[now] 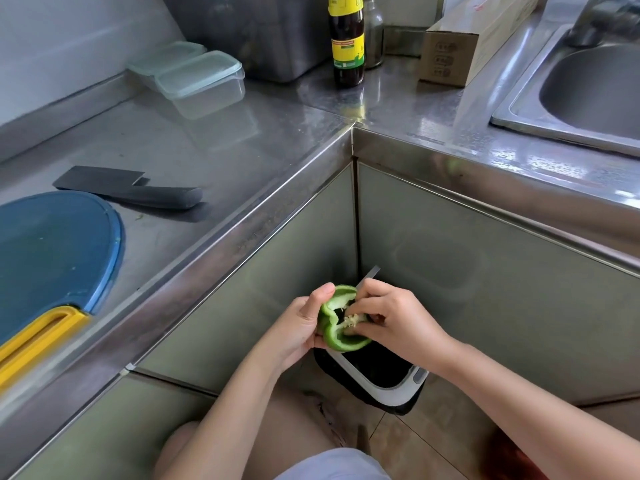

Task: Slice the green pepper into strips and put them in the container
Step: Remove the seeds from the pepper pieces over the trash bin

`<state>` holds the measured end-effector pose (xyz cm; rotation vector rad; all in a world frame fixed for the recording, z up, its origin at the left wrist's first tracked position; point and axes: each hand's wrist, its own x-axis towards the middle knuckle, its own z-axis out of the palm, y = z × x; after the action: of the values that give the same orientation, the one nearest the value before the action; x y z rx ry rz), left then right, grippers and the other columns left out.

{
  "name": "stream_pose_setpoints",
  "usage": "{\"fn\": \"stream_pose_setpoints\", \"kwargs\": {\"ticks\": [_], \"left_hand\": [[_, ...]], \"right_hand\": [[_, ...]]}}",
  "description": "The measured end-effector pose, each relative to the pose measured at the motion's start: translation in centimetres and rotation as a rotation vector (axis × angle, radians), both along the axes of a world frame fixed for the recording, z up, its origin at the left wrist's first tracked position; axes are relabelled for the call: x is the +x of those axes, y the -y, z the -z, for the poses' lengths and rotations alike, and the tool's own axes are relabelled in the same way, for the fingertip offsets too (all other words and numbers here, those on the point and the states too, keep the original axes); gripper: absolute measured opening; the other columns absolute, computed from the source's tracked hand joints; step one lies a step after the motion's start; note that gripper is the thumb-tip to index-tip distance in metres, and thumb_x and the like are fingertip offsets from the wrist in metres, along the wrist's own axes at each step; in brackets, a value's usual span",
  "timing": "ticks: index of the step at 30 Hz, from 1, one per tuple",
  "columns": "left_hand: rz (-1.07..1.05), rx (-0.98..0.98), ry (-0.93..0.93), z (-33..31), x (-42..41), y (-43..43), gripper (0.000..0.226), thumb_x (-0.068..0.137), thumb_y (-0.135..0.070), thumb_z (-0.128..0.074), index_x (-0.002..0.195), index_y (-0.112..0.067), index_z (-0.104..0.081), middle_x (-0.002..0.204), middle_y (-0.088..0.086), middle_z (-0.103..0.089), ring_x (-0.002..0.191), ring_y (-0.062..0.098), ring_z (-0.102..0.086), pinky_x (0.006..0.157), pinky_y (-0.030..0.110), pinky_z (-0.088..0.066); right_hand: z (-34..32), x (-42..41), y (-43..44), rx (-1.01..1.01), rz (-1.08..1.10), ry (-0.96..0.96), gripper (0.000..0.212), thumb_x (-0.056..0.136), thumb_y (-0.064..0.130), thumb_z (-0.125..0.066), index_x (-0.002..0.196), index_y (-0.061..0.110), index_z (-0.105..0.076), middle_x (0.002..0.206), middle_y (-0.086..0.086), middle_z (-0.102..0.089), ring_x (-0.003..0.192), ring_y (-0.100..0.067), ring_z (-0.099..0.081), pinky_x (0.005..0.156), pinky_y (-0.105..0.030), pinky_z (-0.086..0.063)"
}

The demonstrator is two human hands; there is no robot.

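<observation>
A cut-open green pepper [334, 327] with pale seeds showing is held low in front of the cabinet corner, above a bin [384, 382]. My left hand [298, 327] grips its outer skin. The fingers of my right hand [391, 317] are inside the pepper, pinched on the seed core. A dark cleaver [128, 190] lies flat on the steel counter beside a blue cutting board [52, 258] with a yellow handle. Two clear lidded containers [197, 77] stand at the back of the counter.
The steel counter [242, 150] wraps round an inner corner. On it stand a dark sauce bottle [347, 43], a metal shaker [374, 32] and a cardboard box [450, 53]. A sink [588, 91] lies at the right. My knees show at the bottom edge.
</observation>
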<state>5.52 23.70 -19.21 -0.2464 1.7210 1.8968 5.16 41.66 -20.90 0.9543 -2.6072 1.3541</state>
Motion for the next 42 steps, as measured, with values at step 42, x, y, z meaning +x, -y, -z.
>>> {"fn": "stream_pose_setpoints", "kwargs": {"ticks": [42], "left_hand": [[-0.18,0.11,0.077,4.4,1.0,-0.3,0.045,0.08,-0.034,-0.06,0.116,-0.006,-0.063,0.11,0.017,-0.067,0.101,0.027,-0.064,0.091,0.045,-0.053]], "right_hand": [[2.9,-1.0,0.5,0.19,0.398,0.337,0.028,0.082,0.043,-0.068,0.087,0.015,-0.073,0.079,0.001,-0.063,0.071,-0.013,-0.059,0.067,-0.03,-0.048]]}}
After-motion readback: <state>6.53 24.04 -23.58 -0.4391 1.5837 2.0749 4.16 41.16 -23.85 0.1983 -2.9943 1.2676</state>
